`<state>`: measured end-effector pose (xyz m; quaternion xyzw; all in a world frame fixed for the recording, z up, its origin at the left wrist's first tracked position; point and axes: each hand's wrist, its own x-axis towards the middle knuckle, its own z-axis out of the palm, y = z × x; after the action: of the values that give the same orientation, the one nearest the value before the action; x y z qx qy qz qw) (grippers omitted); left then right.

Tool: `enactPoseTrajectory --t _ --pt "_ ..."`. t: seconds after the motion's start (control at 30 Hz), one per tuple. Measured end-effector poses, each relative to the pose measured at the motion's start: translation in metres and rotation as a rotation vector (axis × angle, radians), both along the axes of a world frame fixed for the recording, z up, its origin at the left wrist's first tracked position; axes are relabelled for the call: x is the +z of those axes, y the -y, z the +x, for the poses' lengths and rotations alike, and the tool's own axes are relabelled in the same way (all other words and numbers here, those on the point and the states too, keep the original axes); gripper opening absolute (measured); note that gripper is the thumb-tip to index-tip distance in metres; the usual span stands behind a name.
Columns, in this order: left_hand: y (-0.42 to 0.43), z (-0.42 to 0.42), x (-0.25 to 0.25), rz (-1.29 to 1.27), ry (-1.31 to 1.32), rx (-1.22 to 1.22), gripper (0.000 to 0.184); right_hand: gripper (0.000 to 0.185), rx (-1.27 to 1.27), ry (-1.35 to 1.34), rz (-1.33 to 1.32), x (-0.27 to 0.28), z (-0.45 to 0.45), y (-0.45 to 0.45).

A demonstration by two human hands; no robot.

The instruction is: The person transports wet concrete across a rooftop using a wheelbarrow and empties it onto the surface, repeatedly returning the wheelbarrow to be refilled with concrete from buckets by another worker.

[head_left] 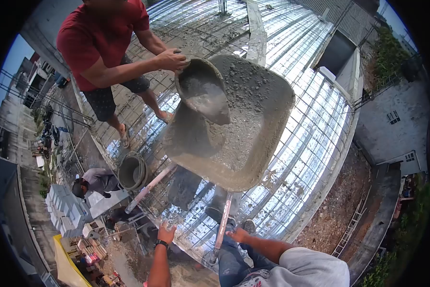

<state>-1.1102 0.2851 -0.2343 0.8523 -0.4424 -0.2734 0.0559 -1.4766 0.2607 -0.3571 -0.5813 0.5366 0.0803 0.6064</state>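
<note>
A wheelbarrow point(278, 138) stands before me, its tray partly filled with wet concrete point(241, 136). My left hand point(166, 233), a dark watch on its wrist, is in the air below the left handle point(150, 189), fingers apart and holding nothing. Close beside the right handle point(223, 221) is my right hand point(238, 235), its fingers loosely extended and not wrapped round the handle. Across the tray, a person in a red shirt point(88, 45) tips a bucket point(181, 88) with both hands, and wet concrete pours from it into the wheelbarrow.
Rebar mesh over shiny roof panels point(303, 138) lies underfoot, with an edge and drop on either side. Another bucket point(132, 171) is near the left edge, beside a second person point(97, 182) lower down. A rectangular opening point(337, 52) is at the upper right.
</note>
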Motion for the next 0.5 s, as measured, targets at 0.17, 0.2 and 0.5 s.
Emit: enactPoseTrajectory --t 0.17,0.2,0.5 --pt "-0.115 -0.090 -0.039 0.138 -0.339 0.135 0.071 0.064 -0.315 -0.101 -0.041 0.020 -0.142 0.034" --pt "-0.129 -0.115 -0.033 0.177 -0.396 0.201 0.068 0.051 -0.372 -0.215 -0.200 0.012 -0.170 0.028" --pt "-0.192 -0.218 -0.024 0.321 -0.307 0.326 0.050 0.042 -0.776 -0.235 0.062 0.039 -0.381 -0.081"
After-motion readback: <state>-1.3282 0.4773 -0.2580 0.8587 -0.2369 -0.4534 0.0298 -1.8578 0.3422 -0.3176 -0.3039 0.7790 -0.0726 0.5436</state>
